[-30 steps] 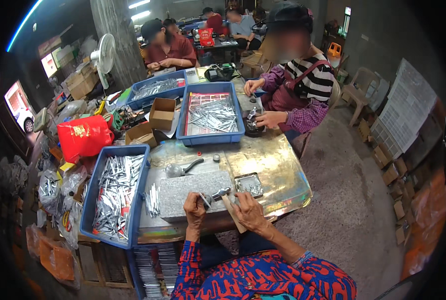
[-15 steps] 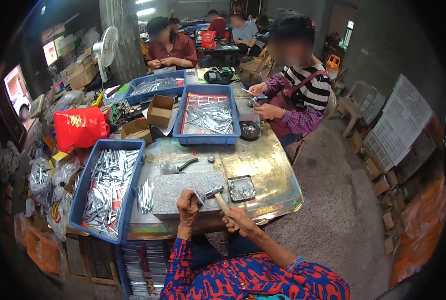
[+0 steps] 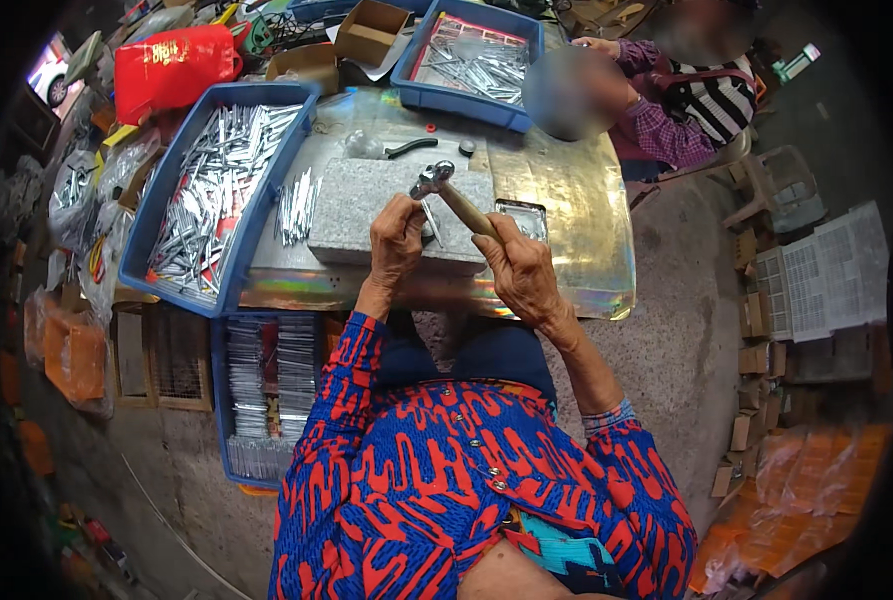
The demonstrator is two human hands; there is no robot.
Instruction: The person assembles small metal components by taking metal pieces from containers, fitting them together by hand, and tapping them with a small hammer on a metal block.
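Observation:
My left hand (image 3: pixel 396 242) pinches a thin silvery metal rod (image 3: pixel 433 223) at the near edge of a grey stone block (image 3: pixel 356 205). In my right hand (image 3: pixel 522 268) is a hammer, gripped by its wooden handle (image 3: pixel 468 212). The hammer's metal head (image 3: pixel 432 180) hangs over the block, just beyond my left fingertips; whether it touches the rod I cannot tell. Left of the block lies a row of similar metal rods (image 3: pixel 299 208). A small square tray (image 3: pixel 532 212) is partly hidden behind the handle and my right hand.
A blue bin (image 3: pixel 174 297) of metal pieces stands at left, another (image 3: pixel 458 110) at the back. Black-handled pliers (image 3: pixel 411 147) lie behind the block. A lower blue bin (image 3: pixel 220 400) holds stacked rods. A co-worker's sleeve (image 3: pixel 678 150) shows at far right, beside a red bag's opposite side.
The view has tipped downward, showing more of my lap. My right hand has brought the hammer up, its head now nearer my left fingers. Both hands keep their holds.

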